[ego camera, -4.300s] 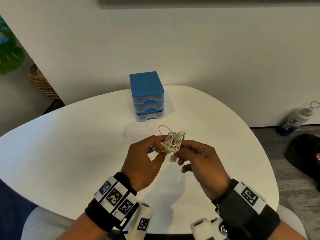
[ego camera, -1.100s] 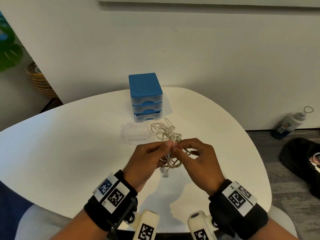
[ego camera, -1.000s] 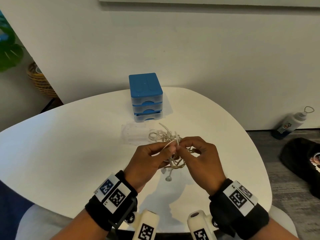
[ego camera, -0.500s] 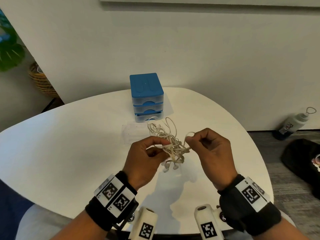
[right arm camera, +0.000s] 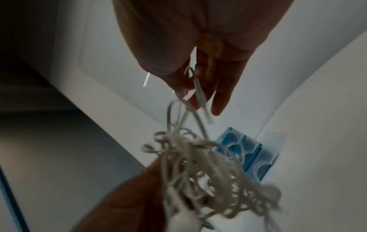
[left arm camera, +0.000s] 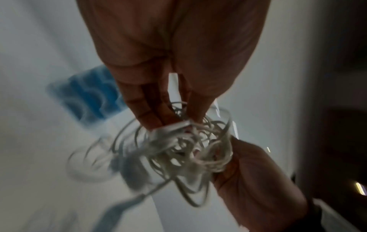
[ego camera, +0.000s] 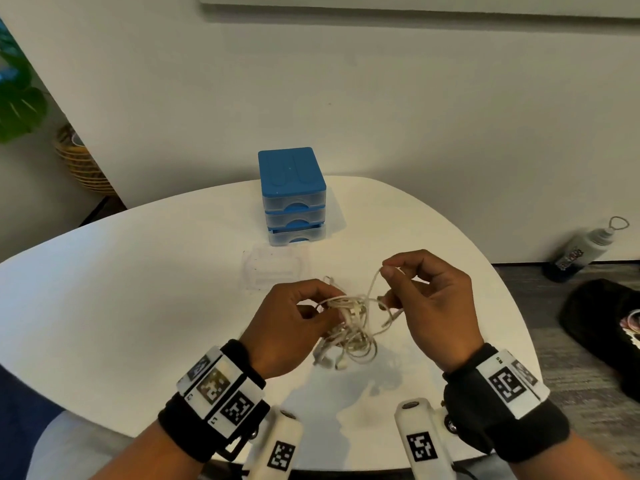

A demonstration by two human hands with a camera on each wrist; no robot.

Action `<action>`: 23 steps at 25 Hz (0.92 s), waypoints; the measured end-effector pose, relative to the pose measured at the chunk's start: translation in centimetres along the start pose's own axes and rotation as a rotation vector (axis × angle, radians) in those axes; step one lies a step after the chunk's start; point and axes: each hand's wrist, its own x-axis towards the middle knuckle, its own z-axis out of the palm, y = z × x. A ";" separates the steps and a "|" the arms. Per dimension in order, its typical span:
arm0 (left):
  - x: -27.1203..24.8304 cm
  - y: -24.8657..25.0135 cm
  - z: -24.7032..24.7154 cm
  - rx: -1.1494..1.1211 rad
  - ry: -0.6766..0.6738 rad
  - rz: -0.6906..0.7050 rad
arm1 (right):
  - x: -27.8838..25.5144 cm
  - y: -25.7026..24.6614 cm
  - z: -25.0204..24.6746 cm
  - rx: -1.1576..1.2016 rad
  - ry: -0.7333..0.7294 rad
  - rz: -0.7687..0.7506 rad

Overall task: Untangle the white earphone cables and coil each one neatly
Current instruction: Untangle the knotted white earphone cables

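My left hand has its fingers curled in, pinching the knot of white earphone cables just below the middle of the head view. My right hand, off to the right and a touch higher, pinches one strand between thumb and forefinger, and that strand runs down-left into the bundle. Loose loops and an earbud dangle under the knot, close over the white table. From the left wrist the tangle is a blurred nest at my fingertips. From the right wrist the pinched strand drops toward the clump at lower centre. Above my hands, a clear plastic tray lies flat on the table. Behind it, centre frame, stands a blue drawer unit. At the right edge, a white bottle leans at the wall, and a black bag lies below it.
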 end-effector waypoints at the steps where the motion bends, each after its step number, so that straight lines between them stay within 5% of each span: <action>1: -0.2 0.4 -0.2 0.065 -0.040 0.015 | -0.1 0.1 0.1 -0.052 -0.005 -0.039; 4: -0.2 0.9 -0.9 0.090 -0.037 0.015 | -0.1 0.5 -0.1 -0.225 -0.126 -0.097; 10: 0.6 0.7 -0.8 -0.196 0.106 -0.107 | -0.2 0.3 -0.1 -0.092 -0.352 0.147; 13: 0.5 1.1 -0.4 -0.335 0.152 -0.176 | -1.1 0.4 0.9 -0.042 -0.385 0.203; 23: 0.6 0.0 -0.7 -0.090 0.097 -0.048 | -1.4 0.7 1.4 -0.054 -0.341 0.269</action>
